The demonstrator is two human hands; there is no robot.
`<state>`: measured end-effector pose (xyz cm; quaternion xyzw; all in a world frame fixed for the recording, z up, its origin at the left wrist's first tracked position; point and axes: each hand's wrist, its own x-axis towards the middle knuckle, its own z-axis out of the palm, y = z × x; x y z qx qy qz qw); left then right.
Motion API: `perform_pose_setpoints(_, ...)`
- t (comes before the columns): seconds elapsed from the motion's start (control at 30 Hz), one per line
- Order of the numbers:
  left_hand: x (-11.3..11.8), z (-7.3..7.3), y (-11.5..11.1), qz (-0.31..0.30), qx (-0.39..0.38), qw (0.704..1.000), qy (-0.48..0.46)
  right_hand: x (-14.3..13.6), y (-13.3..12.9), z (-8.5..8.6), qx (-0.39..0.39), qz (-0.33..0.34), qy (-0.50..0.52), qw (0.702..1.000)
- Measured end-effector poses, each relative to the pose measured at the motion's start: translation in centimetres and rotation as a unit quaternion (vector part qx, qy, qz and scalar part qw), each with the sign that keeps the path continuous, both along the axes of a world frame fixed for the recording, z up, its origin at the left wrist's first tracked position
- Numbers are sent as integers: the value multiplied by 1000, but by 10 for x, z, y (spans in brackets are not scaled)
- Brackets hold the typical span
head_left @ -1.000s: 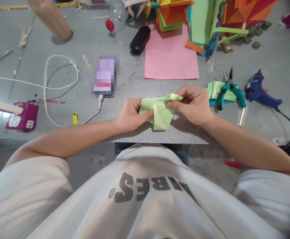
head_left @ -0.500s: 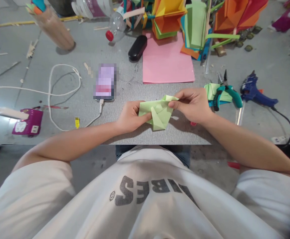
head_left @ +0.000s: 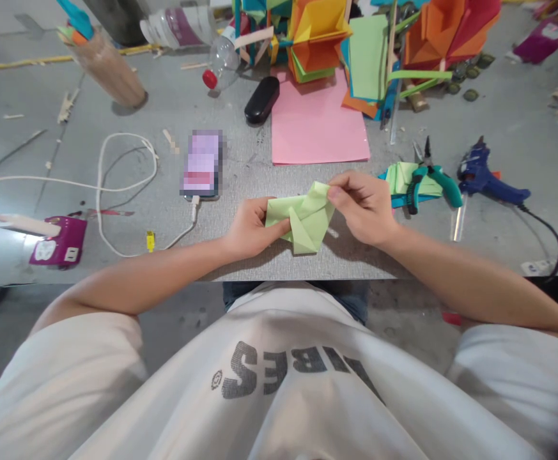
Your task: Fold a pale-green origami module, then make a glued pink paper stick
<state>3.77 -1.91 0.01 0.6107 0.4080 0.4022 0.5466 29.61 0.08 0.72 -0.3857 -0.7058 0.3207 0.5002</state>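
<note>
A folded light green paper [head_left: 307, 223] is held between my two hands above the near edge of the grey table. My left hand [head_left: 255, 229] grips its left side, thumb on top and fingers behind. With thumb and forefinger, my right hand [head_left: 362, 206] pinches the upper right corner, where a flap stands up. Beyond the hands lies a stack of pink paper [head_left: 319, 128]. Right of my right hand, teal-handled pliers [head_left: 434, 182] rest on small folded green and blue papers [head_left: 401, 179].
A phone [head_left: 202, 163] with a white cable lies to the left. On the right is a blue glue gun [head_left: 492, 176]. Colourful paper shapes [head_left: 314, 38], a black case [head_left: 262, 101] and bottles [head_left: 221, 61] stand or lie farther back.
My right thumb and the pinched corner have shifted slightly, and the flap at the upper right now stands more upright. The camera view has moved a little. Both hands keep hold of the paper.
</note>
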Motion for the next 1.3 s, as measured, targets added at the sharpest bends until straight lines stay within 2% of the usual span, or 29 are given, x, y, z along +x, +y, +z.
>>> perform_pose_setpoints(0.1, -1, 1, -1, -5, 17, 1000, 18, 3, 2, 2, -26, 12, -27, 999)
perform_pose_setpoints(0.27, -2, -1, -4, -1, 33, 999, 25, 3, -4, 5, 5, -12, -62, 998)
perform_pose_setpoints(0.43, -2, -3, -5, 6, 35, 999, 29, -2, -9, 5, 37, -43, -51, 997)
perform_pose_setpoints(0.5, -3, -4, -5, 14, 54, 998, 39, -1, -6, 5, 24, -23, -37, 999)
perform_pose_setpoints(0.6, -8, -5, -5, 27, 140, 985, 93, 5, -1, 6, 12, 66, -31, 997)
perform_pose_setpoints(0.7, -16, -4, -2, 29, 271, 948, 162, 14, 1, 10, 45, 138, -69, 987)
perform_pose_setpoints(0.77, -23, -3, 1, 14, 349, 920, 178, 19, -1, 13, 41, 151, -115, 981)
perform_pose_setpoints(0.87, -34, 2, 7, -25, 424, 889, 171, 25, -7, 13, 40, 109, -191, 975)
perform_pose_setpoints(0.97, -43, 8, 10, -43, 418, 888, 188, 25, -19, 6, 107, -4, -233, 967)
perform_pose_setpoints(1.03, -44, 11, 11, -55, 408, 886, 213, 22, -28, 2, 140, -54, -244, 958)
perform_pose_setpoints(1.17, -36, 11, 10, -84, 419, 874, 232, 10, -40, 7, 208, -49, -219, 952)
perform_pose_setpoints(1.23, -32, 10, 9, -90, 410, 879, 228, 3, -41, 13, 261, -51, -184, 946)
perform_pose_setpoints(1.3, -29, 10, 7, -88, 394, 885, 232, -2, -40, 19, 283, -58, -176, 941)
